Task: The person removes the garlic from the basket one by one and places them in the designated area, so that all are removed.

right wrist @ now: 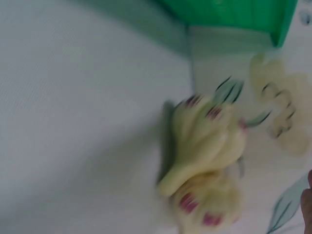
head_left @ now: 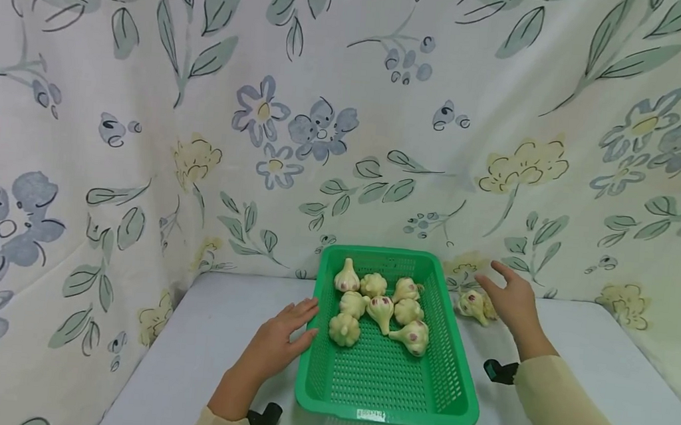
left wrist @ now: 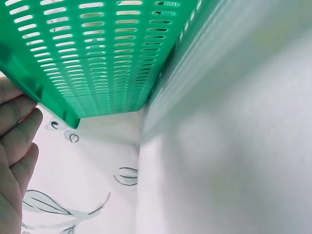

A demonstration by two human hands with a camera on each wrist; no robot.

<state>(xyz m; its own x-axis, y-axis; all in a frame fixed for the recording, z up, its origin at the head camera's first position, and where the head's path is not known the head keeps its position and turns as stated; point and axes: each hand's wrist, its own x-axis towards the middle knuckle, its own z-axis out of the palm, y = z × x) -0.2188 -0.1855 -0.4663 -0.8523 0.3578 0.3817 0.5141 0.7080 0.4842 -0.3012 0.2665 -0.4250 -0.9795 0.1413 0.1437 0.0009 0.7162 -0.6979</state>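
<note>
A green perforated plastic basket (head_left: 387, 416) stands on the white table with several garlic bulbs (head_left: 381, 309) grouped toward its far half. My left hand (head_left: 276, 344) rests its fairly straight fingers on the basket's left rim; the left wrist view shows those fingers (left wrist: 19, 131) against the rim's outer edge. To the right of the basket, my right hand (head_left: 510, 304) hovers with fingers spread and nothing held. Just beside and below it lie two garlic bulbs, one (right wrist: 207, 136) partly over or against the other (right wrist: 212, 202), near the table's back edge.
A floral cloth (head_left: 322, 138) hangs behind the table and along its left side. White tabletop (head_left: 211, 336) extends on both sides of the basket. Dark camera mounts (head_left: 264, 418) sit at both wrists.
</note>
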